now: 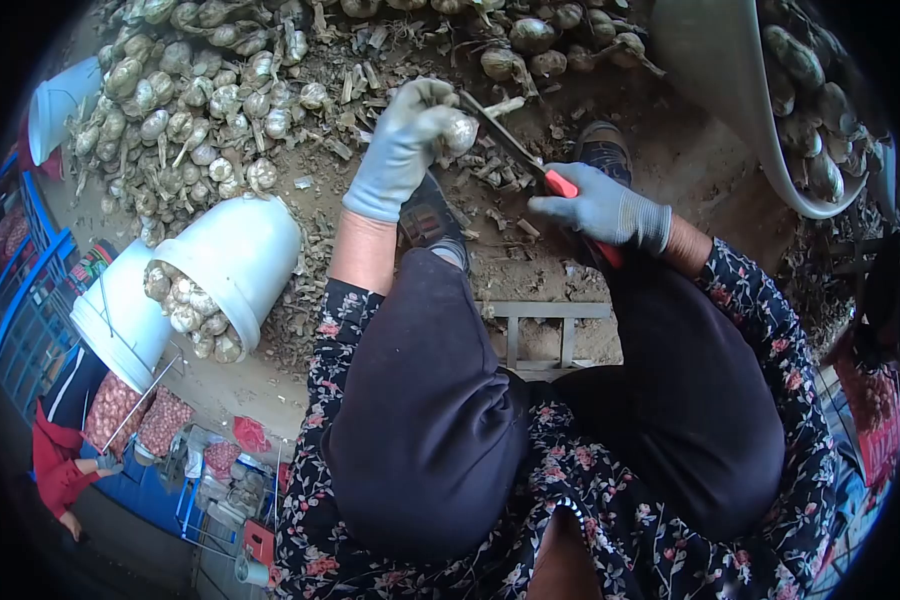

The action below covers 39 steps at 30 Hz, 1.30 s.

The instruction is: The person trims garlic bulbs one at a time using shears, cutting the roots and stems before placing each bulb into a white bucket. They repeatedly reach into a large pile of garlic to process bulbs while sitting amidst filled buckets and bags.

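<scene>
My left hand, in a pale grey work glove, is closed round a garlic bulb. A cut-looking pale stem sticks out to the right just above the bulb. My gloved right hand grips a red-handled cutting tool. Its long dark blade slants up and left, crossing the stem in this view, with its end close to my left fingertips. Red handle shows on both sides of my right hand; the middle is hidden in my palm.
A heap of garlic bulbs lies at the upper left, stem scraps around it. A tipped white bucket spills bulbs towards the left. A large pale tub stands upper right, near more garlic. A person in red is at far left.
</scene>
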Motion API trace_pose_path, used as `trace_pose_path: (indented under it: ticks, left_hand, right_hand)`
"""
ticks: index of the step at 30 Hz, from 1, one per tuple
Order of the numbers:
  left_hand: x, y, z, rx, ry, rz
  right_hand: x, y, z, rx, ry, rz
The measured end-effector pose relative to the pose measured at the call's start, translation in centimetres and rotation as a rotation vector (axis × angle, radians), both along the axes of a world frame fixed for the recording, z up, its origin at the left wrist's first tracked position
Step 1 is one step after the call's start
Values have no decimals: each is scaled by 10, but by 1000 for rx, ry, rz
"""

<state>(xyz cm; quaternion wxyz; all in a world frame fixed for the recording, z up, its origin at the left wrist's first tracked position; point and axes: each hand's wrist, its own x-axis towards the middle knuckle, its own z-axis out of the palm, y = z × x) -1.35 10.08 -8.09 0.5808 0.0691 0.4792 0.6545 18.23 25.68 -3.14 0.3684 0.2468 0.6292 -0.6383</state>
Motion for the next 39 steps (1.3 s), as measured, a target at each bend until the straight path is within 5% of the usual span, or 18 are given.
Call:
trace_pose_path:
  ticks: [2,4,7,10,23,25,29,33,34,37,39]
  left_hand:
    - [5,10,13,-252,226,-154]
    - [11,12,19,-251,250,-95]
    - [14,13,20,-204,273,-13]
    - [15,12,21,-217,339,5]
    - [16,10,13,-299,536,-25]
    - [10,5,2,-342,470,64]
    - [-11,5,-29,-373,433,-46]
    - [5,71,-15,-321,1697,-652]
    - [8,80,-25,-456,1744,-834]
    - [15,85,-43,-564,1793,-836]
    - [15,69,-46,-565,1663,-769]
  right_hand:
    - [0,-3,-4,-9,-7,-65]
    - [2,-5,-7,197,164,-20]
    - [2,0,-6,-105,105,-114]
    - [4,1,-2,-144,110,-140]
    - [8,-7,-16,-2,205,-208]
    - [15,3,-16,-27,-133,-266]
    - [34,5,-22,-116,-282,-257]
    - [36,7,-18,-284,-410,-470]
    - [34,9,-15,-282,-406,-466]
    - [32,15,-8,-309,-372,-478]
    - [33,15,-12,-137,-269,-277]
